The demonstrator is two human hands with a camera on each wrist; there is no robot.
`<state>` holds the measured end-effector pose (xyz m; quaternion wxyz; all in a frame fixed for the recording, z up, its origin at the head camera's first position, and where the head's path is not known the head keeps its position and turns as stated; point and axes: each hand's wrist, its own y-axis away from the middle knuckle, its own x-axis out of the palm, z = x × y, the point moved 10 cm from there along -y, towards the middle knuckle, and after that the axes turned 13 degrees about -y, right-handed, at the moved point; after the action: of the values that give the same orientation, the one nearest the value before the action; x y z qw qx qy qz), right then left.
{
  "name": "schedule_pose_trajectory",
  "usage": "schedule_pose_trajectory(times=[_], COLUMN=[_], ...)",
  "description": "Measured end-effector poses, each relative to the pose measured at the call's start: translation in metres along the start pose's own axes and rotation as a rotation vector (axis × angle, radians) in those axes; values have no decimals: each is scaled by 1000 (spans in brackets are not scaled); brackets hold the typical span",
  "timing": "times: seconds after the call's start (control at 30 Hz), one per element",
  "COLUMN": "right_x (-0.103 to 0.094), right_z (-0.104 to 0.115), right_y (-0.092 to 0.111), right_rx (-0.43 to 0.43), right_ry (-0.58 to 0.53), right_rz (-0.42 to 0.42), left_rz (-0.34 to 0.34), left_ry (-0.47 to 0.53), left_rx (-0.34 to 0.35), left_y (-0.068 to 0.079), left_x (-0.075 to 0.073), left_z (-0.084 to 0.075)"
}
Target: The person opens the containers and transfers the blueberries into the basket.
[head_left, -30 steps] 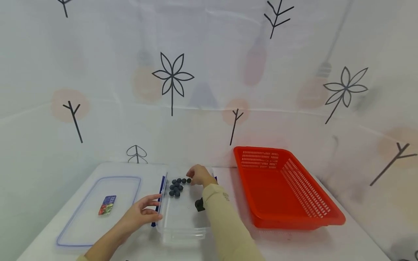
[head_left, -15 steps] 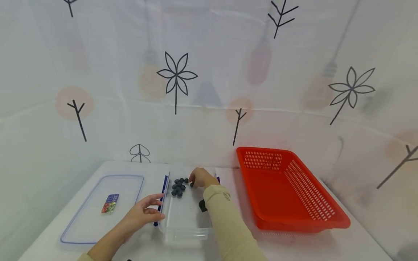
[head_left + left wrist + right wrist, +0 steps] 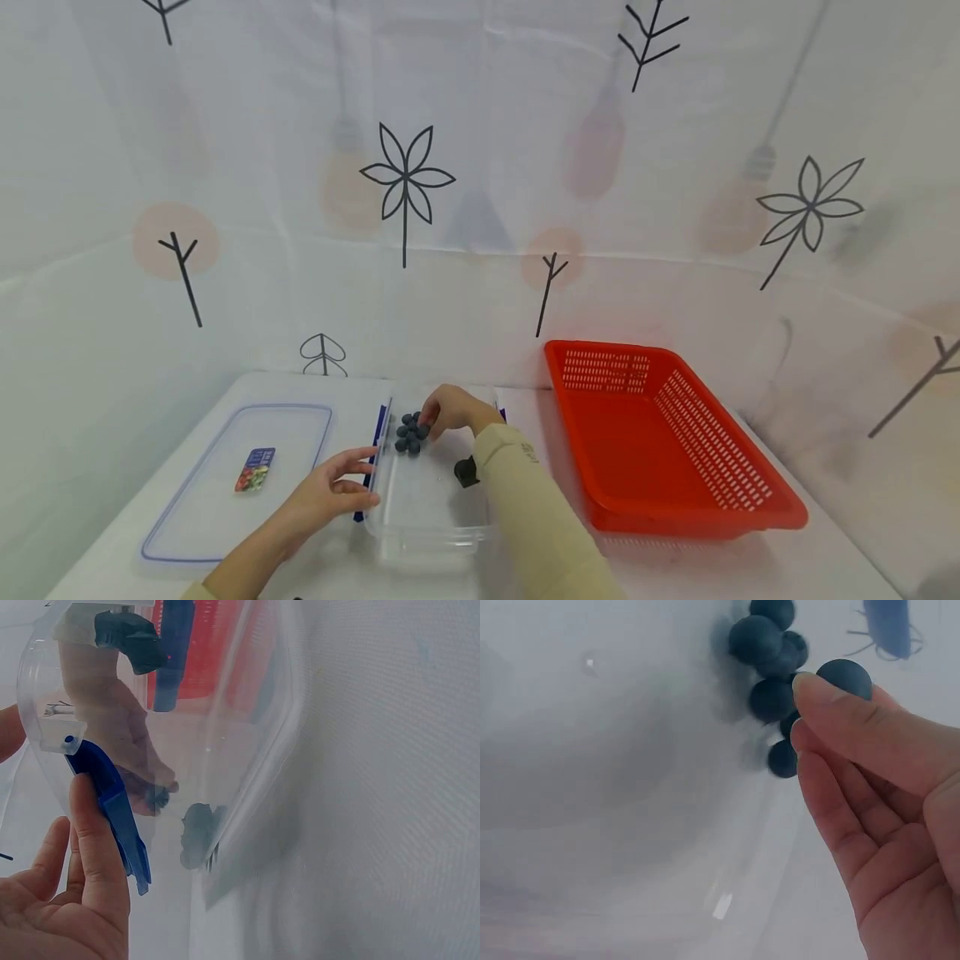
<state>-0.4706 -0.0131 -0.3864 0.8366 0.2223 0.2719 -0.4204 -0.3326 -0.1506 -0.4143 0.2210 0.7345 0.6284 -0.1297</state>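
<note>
A clear plastic container (image 3: 431, 533) with blue side clips stands in the middle of the table. Several blueberries (image 3: 408, 439) lie clustered toward its back left. My right hand (image 3: 453, 410) reaches inside, and its thumb and fingers pinch one blueberry (image 3: 844, 677) just over the cluster. On the container's left side, my left hand (image 3: 330, 492) rests against the wall with fingers spread and extended. In the left wrist view a fingertip touches the blue clip (image 3: 116, 814), which hangs down from the rim.
To the right sits a red perforated basket (image 3: 637, 450). A clear lid (image 3: 187, 517) with a blue edge lies flat on the left, bearing a colourful label (image 3: 255, 470). Behind the table hangs a printed white cloth (image 3: 480, 317).
My right hand has shifted left inside the container, from its back right to the blueberry cluster, with a blueberry at its fingertips. The left hand stays at the container's side.
</note>
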Motion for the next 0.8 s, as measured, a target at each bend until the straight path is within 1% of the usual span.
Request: schedule_pose_trajectory(times=[0.07, 0.27, 0.5, 0.63, 0.8], right_x=[-2, -7, -5, -7, -17], right_z=[9, 43, 82, 96, 106], right_y=[1, 9, 29, 43, 59], right_rx=[-37, -150, -245, -285, -328], right_ry=[7, 10, -38, -69, -119], right_rz=[7, 5, 16, 2, -51], left_rz=[11, 4, -19, -32, -48], left_ry=[2, 6, 4, 1, -6], left_rx=[5, -2, -20, -27, -35], left_y=[0, 0, 3, 3, 3], left_x=[2, 2, 2, 3, 4], left_z=[0, 1, 4, 4, 5])
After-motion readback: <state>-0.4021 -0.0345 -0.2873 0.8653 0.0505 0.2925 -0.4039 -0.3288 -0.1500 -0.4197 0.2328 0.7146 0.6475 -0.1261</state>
